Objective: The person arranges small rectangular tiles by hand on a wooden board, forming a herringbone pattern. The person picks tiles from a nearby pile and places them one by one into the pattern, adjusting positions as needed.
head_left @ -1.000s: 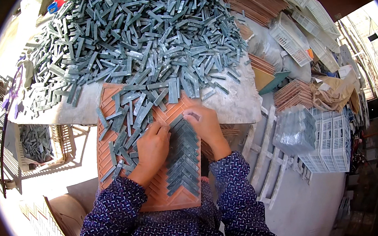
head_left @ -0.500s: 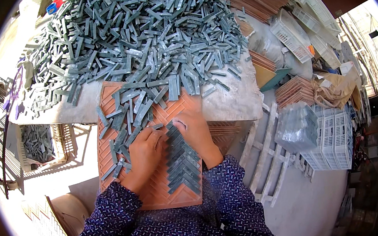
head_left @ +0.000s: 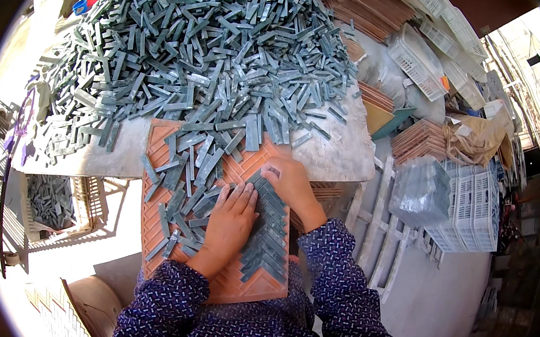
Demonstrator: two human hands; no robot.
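An orange mould tray (head_left: 257, 291) with herringbone grooves lies in front of me. Dark green stone strips (head_left: 263, 252) fill part of its right side in a zigzag pattern. My left hand (head_left: 231, 221) rests flat, fingers stretched out, on the left edge of those laid strips. At the upper end of the pattern my right hand (head_left: 291, 182) is closed, thumb and fingers curled against the strips; what they pinch, if anything, is hidden. Loose strips (head_left: 200, 170) are scattered over the tray's upper left, beyond my left hand.
A big heap of stone strips (head_left: 204, 56) covers the pale table (head_left: 338, 154) beyond the tray. At left stands a crate (head_left: 91, 205) of strips. To the right are stacked orange trays (head_left: 367, 1), white plastic crates (head_left: 465, 213), a plastic-wrapped bundle (head_left: 419, 188) and a pale slatted frame (head_left: 380, 229).
My left hand has gone from curled fingers over the tray to lying flat on the laid strips, a little to the right. My right hand has shifted slightly right and stays curled.
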